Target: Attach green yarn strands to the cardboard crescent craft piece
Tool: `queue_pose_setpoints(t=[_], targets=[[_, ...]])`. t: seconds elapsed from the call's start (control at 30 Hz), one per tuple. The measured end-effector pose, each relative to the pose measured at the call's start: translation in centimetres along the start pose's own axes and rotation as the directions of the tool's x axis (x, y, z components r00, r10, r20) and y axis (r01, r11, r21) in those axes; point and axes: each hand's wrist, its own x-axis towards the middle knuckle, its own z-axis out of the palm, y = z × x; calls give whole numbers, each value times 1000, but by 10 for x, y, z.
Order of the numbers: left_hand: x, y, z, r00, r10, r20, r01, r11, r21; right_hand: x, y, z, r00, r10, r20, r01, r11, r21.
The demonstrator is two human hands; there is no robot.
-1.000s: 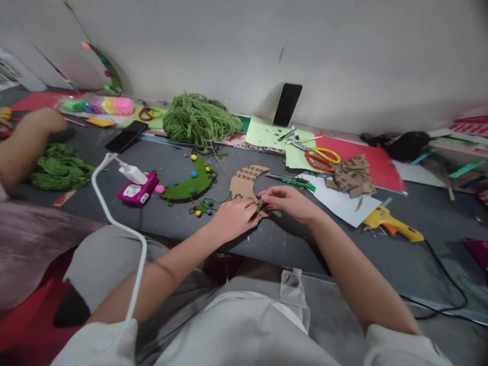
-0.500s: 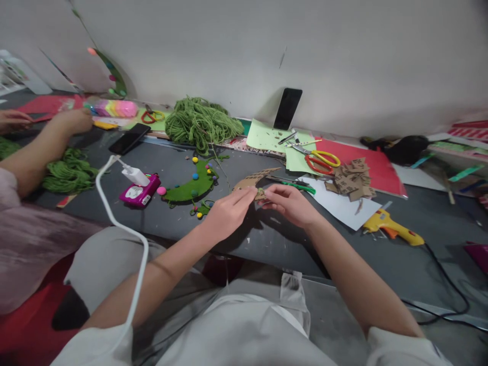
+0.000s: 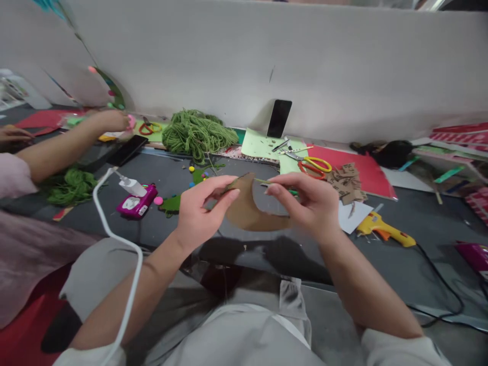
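Observation:
Between my hands hangs a brown cardboard crescent, lifted above the dark table. My left hand pinches its upper left tip between thumb and fingers. In my right hand a thin green strand of yarn is pinched, running toward the cardboard tip. The crescent's other point ends close below my right fingers; whether they touch it I cannot tell. Behind my left hand lies a green yarn-wrapped crescent with coloured pompoms, partly hidden.
A heap of green yarn sits by the wall. To the right are scissors, cardboard scraps and a yellow glue gun with its cord. A white cable crosses at left, near a co-worker's arm.
My hands have lifted the cardboard crescent toward me and turned it, and they have moved apart, with yarn now between them. The co-worker's hand has reached further right.

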Motion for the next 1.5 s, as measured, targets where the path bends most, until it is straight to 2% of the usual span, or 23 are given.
queue_pose_setpoints(t=[0.07,0.13,0.23,0.4,0.57,0.67,0.83,1.03,1.13,1.23,1.33,1.5], targets=[[6,0,-4,998,-57,39,59,998,-38,13,-9,-8,990,-63,126,76,992,-101],[12,-6,-6,985,-135,105,140,989,-43,22,-7,-10,957,-69,283,107,987,-121],[18,-24,-5,929,-248,274,252,968,20,24,13,-1,918,-52,392,104,988,-112],[15,-53,1,832,-309,461,283,951,126,8,57,26,922,-43,385,66,997,-48],[9,-68,5,789,-324,522,278,946,168,-6,81,39,918,-52,394,40,998,39],[8,-71,5,776,-329,538,266,944,195,-11,84,43,926,-45,375,16,997,82],[6,-72,6,765,-320,558,261,947,186,-13,85,47,949,125,289,-165,979,117],[4,-73,10,736,-279,617,264,957,118,-11,83,48,949,88,301,-158,963,216],[5,-70,9,729,-259,633,276,958,74,-11,82,49,942,125,312,-206,948,243],[6,-65,8,726,-241,644,297,955,22,-11,81,50,910,251,329,-355,883,308],[5,-59,10,722,-241,649,328,945,-14,-12,81,54,849,391,356,-515,763,389],[2,-50,14,739,-315,596,311,944,113,-14,78,62,746,528,405,-664,545,512]])
